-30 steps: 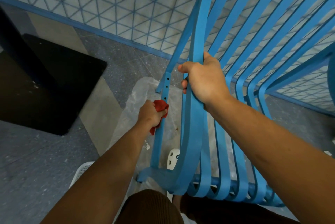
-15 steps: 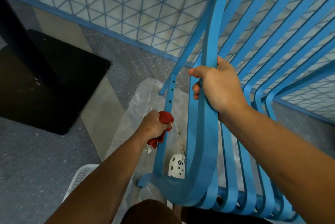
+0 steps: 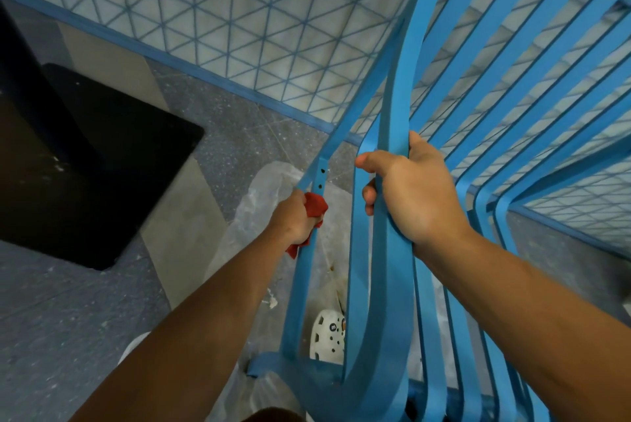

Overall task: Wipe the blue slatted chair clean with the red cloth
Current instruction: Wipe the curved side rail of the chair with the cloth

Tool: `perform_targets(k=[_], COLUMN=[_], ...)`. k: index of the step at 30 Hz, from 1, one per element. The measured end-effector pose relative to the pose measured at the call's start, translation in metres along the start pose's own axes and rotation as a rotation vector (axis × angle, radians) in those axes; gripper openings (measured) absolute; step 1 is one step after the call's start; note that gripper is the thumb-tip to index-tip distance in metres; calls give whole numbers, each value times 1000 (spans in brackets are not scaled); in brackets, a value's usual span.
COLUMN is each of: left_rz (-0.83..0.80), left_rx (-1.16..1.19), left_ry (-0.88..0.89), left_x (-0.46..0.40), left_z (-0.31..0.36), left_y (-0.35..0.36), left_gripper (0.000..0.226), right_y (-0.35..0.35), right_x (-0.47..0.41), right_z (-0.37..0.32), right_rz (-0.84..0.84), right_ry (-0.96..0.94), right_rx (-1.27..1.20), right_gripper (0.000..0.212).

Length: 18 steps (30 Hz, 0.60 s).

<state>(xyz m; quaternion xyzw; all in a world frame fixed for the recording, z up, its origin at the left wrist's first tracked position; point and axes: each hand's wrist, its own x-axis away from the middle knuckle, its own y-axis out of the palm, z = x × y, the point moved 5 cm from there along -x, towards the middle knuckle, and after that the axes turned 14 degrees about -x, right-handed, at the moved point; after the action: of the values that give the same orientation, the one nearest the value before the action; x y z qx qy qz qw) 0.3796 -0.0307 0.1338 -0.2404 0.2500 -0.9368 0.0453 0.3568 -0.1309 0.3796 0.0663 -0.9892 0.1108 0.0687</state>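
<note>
The blue slatted chair (image 3: 392, 285) is tipped up in front of me, its curved slats filling the right half of the view. My right hand (image 3: 413, 196) grips the outermost slat near its bend. My left hand (image 3: 293, 220) holds the red cloth (image 3: 316, 206) wrapped round a thin blue leg of the chair, just below two small holes in that leg. Most of the cloth is hidden under my fingers.
Crumpled clear plastic sheeting (image 3: 263, 203) lies on the speckled grey floor under the chair. A white perforated shoe (image 3: 327, 336) shows between the slats. A black table base (image 3: 85, 165) stands at left. A tiled wall with a blue skirting (image 3: 222, 80) runs behind.
My left hand has slid the red cloth along the chair leg. The view has shifted a little, and my right hand keeps its grip on the slat.
</note>
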Motion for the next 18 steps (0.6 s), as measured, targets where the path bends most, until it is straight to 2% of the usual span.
perform_targets(k=[4,9,13,15,18], left_rz=[-54,-159,-184,-172,-61], left_rx=[30,30,-9,-32,-29], left_ry=[50,90,90,113,126], left_x=[29,79,91,86,68], left_z=[-16,-47,-58,-53,-38], left_y=[10,23,28,25,17], left_gripper=[12,17,21,25,30], right_y=[1,0,0,-1,0], right_x=[1,1,2,1,2], right_z=[-1,-1,-1,-1,-2], right_rz=[8,19,24,23,32], right_ry=[9,8,19,23,22], right_rx=[-8,14,2,1,19], right_gripper=[12,12,14,15,15])
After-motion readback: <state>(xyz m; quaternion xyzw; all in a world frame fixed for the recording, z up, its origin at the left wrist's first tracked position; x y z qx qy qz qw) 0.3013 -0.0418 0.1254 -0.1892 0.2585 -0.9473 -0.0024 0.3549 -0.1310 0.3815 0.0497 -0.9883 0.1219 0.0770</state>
